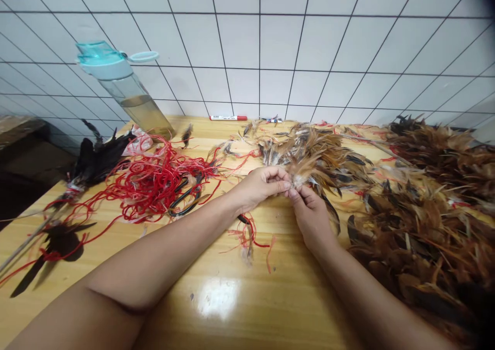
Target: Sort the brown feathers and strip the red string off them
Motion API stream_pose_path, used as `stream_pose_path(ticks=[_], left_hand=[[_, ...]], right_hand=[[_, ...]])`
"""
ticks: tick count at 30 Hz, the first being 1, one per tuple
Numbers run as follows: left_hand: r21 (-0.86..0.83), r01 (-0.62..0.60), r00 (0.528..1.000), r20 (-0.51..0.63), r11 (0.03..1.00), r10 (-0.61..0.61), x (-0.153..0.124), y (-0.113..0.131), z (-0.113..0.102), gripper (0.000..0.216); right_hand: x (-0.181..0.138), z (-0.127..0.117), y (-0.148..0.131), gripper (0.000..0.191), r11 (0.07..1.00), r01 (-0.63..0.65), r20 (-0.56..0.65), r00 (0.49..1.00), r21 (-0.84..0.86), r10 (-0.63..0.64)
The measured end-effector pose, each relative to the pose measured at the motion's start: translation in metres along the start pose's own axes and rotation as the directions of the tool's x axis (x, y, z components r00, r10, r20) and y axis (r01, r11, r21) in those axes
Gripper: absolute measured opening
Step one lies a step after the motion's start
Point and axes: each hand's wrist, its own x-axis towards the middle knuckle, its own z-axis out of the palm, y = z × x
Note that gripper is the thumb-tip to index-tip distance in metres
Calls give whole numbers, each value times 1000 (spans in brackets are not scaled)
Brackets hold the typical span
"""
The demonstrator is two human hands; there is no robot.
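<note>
My left hand (266,186) and my right hand (311,211) meet over the middle of the table, fingertips nearly touching. Between them is a small brown feather (303,168) with a pale, fluffy base. Thumb and fingers of both hands are pinched on that base; exactly how each grips it is partly hidden. Just behind the hands lies a pile of brown and black feathers (315,146). Below my left wrist, short scraps of red string (253,231) lie on the wood with a bit of fluff.
A tangled heap of red string (154,182) lies left, with black-handled scissors (185,198) partly under it. Behind stands a water bottle (135,100). Black feathers (95,159) are tied to a stick at far left. Large brown feather bundles (429,247) cover the right side. A marker (228,118) lies by the wall.
</note>
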Motion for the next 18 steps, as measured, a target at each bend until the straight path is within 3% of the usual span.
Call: stream_pose_path(ticks=[10, 18], left_hand=[[5, 35, 998, 51, 999, -35, 0, 0, -1, 27], [-35, 5, 1000, -3, 999, -5, 1, 0, -2, 28]], right_hand=[[-2, 0, -7, 20, 989, 77, 11, 997, -126, -76], [-3, 2, -5, 23, 999, 6, -53, 999, -40, -8]])
